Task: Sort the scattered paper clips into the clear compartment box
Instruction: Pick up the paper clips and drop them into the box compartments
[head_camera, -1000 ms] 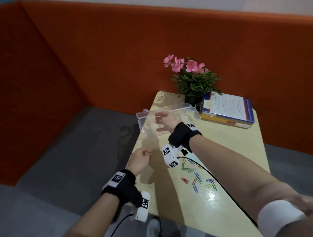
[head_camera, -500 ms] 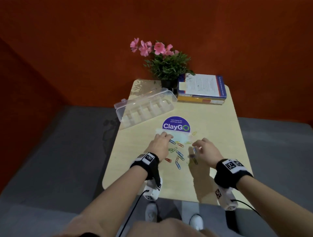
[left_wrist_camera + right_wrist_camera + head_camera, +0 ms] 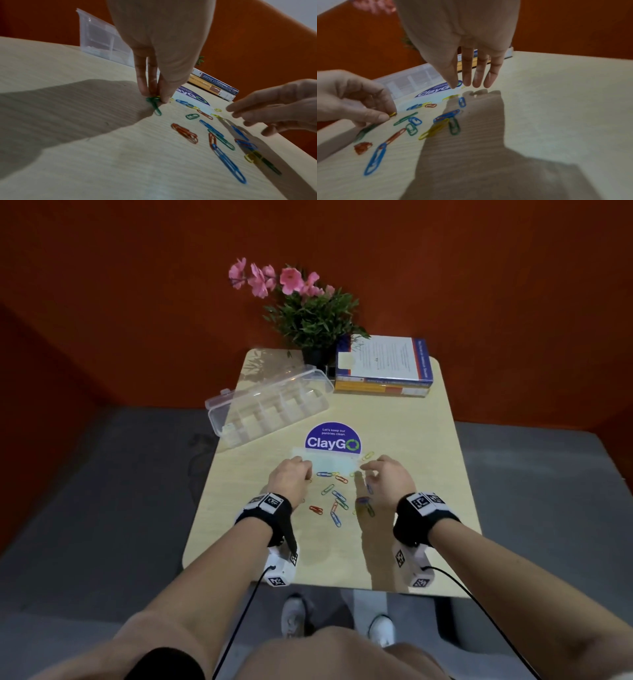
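Several coloured paper clips (image 3: 337,501) lie scattered in the middle of the pale wooden table (image 3: 411,440). My left hand (image 3: 306,472) is at their left edge, its fingertips (image 3: 161,99) down on the table and pinching a yellow paper clip (image 3: 393,114); a green clip (image 3: 156,108) lies against them. My right hand (image 3: 363,471) hovers just above the clips' right side with straight fingers (image 3: 477,78) and holds nothing. The clear compartment box (image 3: 270,405) lies at the far left of the table, a hand's length beyond both hands.
A flat clear plastic bag (image 3: 329,465) lies between the hands, below a purple ClayGO sticker (image 3: 332,440). A potted pink-flowered plant (image 3: 308,316) and stacked books (image 3: 383,364) stand at the far edge. Orange walls surround the table; grey floor below.
A second ago both hands were up near the box with the clear bag. They have come down over the clips, and the left hand has pinched one. The right hand has moved slightly forward.
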